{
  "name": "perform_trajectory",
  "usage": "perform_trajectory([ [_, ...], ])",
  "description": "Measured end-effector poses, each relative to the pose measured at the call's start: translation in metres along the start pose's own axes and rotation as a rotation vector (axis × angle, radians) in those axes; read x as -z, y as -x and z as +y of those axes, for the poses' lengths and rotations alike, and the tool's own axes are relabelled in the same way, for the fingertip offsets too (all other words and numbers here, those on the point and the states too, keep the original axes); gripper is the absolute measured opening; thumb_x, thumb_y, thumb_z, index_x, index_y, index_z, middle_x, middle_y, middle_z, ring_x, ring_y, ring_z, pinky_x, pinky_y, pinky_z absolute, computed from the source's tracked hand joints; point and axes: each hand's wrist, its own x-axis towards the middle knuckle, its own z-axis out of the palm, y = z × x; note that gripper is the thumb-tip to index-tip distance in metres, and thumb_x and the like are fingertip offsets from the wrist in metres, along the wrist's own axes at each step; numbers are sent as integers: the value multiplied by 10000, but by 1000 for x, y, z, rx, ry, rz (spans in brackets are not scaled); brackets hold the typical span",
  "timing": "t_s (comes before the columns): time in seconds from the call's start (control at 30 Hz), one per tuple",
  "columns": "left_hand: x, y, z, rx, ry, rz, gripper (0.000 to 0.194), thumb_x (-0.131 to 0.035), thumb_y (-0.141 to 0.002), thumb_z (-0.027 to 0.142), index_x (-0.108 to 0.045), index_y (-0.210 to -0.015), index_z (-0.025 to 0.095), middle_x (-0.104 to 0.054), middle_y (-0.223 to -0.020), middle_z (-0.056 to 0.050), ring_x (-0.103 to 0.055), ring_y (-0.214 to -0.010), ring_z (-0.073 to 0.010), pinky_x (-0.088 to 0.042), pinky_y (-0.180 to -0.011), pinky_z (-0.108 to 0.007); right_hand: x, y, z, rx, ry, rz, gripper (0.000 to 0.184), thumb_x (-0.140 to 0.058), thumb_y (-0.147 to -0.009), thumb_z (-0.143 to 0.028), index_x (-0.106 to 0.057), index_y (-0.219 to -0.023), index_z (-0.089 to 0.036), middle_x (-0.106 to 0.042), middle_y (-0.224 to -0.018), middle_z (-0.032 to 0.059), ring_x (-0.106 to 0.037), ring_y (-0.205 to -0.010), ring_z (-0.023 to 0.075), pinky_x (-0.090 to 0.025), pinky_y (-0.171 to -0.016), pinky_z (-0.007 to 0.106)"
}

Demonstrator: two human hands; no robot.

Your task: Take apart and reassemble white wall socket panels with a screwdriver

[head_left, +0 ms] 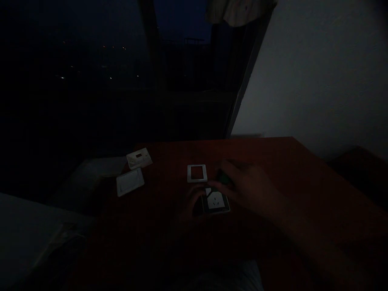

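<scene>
In the dim head view a wall socket (216, 201) with a white face and dark surround lies on the red-brown table. My left hand (191, 204) curls its fingers around the socket's left side and steadies it. Above the socket's upper right, my right hand (247, 184) is closed around the green handle of what looks like a screwdriver (223, 178). A thin dark shaft seems to reach the socket's upper left; the tip is too dark to make out. Just beyond lies a white square frame (190, 173) with an open middle.
Two pale plates lie at the table's left edge: one with a small rectangular hole (144, 161), and a plain rimmed plate (130, 182) nearer me. A dark window (188, 60) stands behind the table (257, 153). The pale wall (318, 81) rises at the right.
</scene>
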Motion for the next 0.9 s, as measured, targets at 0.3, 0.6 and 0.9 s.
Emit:
perform_trajectory([
  [0.3,-6,3,-11,58,-25,-21,787,-661,-805,440,-254,-1458,275,-298,-1514,-87,-303,-1373,-302,-298,-1115,-477,7,-5,-13,24,-102,-45,247,-531,-884,-280,-507,-1123,-224,-666,-1043,42,-639,-808,180,-396,-606,261],
  [0.6,-5,1,-11,58,-35,-14,784,-666,-790,471,-286,-1447,275,-317,-1503,-90,-319,-1362,-309,-291,-1118,-489,6,-7,-12,7,-173,-60,310,-541,-851,-235,-466,-1152,-215,-669,-1013,44,-635,-794,174,-378,-588,253],
  [0.9,-2,1,-11,39,-22,-36,776,-667,-797,447,-289,-1446,253,-281,-1520,-94,-296,-1377,-293,-284,-1126,-466,4,-12,-12,-72,-106,-53,315,-508,-879,-296,-463,-1178,-209,-689,-992,64,-653,-757,193,-392,-583,267],
])
